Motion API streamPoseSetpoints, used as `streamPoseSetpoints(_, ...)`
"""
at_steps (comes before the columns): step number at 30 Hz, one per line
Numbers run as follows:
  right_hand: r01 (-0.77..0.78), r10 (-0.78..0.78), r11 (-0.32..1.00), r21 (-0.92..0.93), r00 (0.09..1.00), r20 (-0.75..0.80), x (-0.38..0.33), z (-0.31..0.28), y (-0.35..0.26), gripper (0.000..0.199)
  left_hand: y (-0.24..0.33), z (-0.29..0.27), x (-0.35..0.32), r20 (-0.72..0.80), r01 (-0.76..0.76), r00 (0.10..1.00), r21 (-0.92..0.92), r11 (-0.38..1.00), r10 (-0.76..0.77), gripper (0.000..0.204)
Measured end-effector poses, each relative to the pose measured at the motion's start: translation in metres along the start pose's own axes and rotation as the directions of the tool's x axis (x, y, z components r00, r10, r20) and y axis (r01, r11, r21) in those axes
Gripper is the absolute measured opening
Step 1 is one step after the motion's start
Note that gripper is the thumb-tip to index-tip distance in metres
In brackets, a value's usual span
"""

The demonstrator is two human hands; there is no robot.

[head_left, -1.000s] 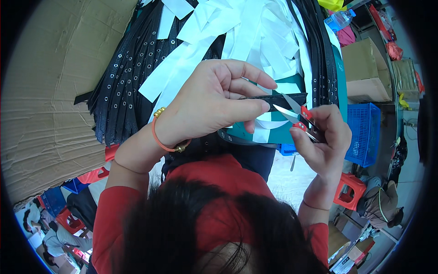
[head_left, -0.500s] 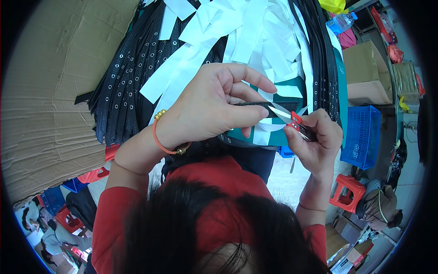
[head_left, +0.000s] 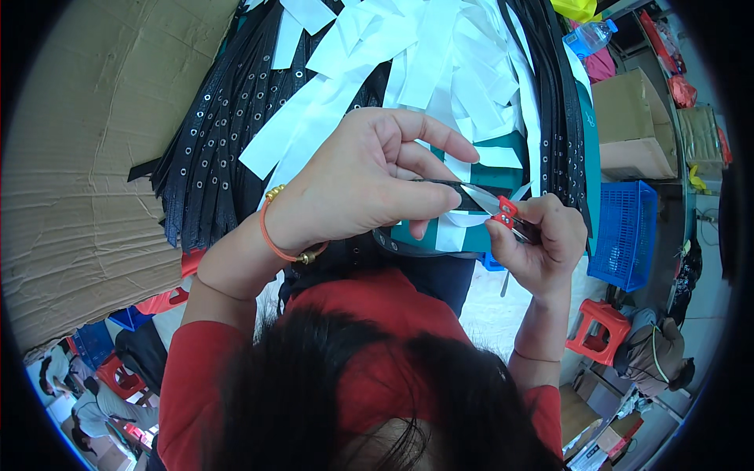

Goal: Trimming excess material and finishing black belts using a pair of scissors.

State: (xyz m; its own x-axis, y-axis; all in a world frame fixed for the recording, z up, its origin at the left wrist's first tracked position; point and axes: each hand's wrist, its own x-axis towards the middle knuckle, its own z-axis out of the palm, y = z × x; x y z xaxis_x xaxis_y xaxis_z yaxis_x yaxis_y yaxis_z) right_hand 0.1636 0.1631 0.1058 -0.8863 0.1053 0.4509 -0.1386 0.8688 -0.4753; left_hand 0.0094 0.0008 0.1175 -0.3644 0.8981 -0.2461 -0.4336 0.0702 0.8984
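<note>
My left hand [head_left: 357, 180] pinches a narrow black strap [head_left: 498, 190] between thumb and fingers, the other fingers curled loosely above it. In my right hand [head_left: 550, 239] is a small pair of scissors [head_left: 482, 199] with red parts near the pivot. Its blades lie close together at the strap, just right of my left thumb tip. Under both hands is a green surface [head_left: 503, 149] with a white strip across it. Beyond them spread many loose white strips [head_left: 428, 59]. Black straps with metal eyelets [head_left: 212, 149] fan out at the left, and another bundle [head_left: 559, 118] lies at the right.
A large cardboard sheet [head_left: 94, 157] rises along the left. To the right are a blue plastic basket [head_left: 624, 235], a red stool [head_left: 598, 334], a cardboard box [head_left: 635, 125] and a bottle [head_left: 589, 39]. Other people [head_left: 106, 408] sit at lower left; another person [head_left: 656, 353] is at lower right.
The scissor blades, spread apart before, have come together at the black strap. My right hand has shifted very slightly left and down; my left hand keeps its pinch almost unmoved.
</note>
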Motion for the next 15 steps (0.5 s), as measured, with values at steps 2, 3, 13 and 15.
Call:
streamPoseSetpoints(2,0.022,-0.022,1.0,-0.016,1.0,-0.005,0.0006,-0.0001,0.0007,0.031,-0.0005,-0.0002,0.0004,-0.004,-0.004,1.0,0.004,1.0,0.004,0.034)
streamPoseSetpoints(3,0.044,-0.044,0.998,-0.034,0.999,-0.011,0.0007,-0.0003,0.0007,0.031,-0.0002,-0.0001,0.0006,0.002,0.0,1.0,0.006,1.0,0.0,0.034)
streamPoseSetpoints(13,-0.097,0.094,0.982,0.163,0.995,0.027,-0.0002,-0.002,0.0047,0.034,0.0023,-0.0019,0.0036,0.026,0.065,0.998,-0.001,0.998,-0.065,0.036)
streamPoseSetpoints(15,-0.096,0.1,0.979,0.178,0.995,-0.013,0.0026,0.0005,0.0046,0.032,0.0024,-0.0011,0.0044,0.026,0.064,0.998,0.004,0.998,-0.064,0.037)
